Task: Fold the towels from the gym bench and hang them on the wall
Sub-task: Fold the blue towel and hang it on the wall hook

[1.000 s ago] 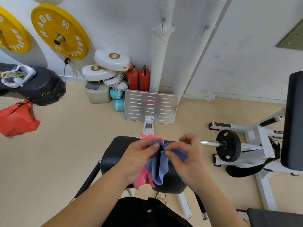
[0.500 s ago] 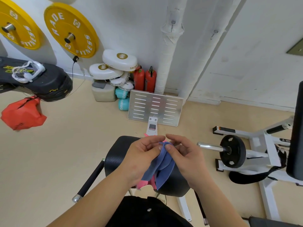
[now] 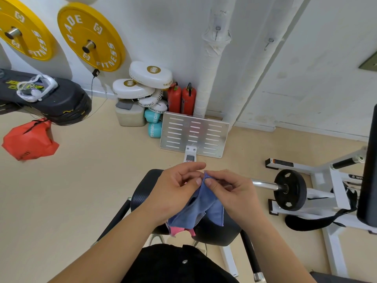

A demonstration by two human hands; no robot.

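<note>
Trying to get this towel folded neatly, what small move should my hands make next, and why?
Probably slide your hands apart along the top edge. Both the left hand and right hand pinch the blue towel at one bunched point, so it hangs crumpled over the pink towel above the bench seat. Spreading it should give a flat edge to fold.

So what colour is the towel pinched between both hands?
Blue towel, clearest in the head view; a pink one peeks beneath.
</note>
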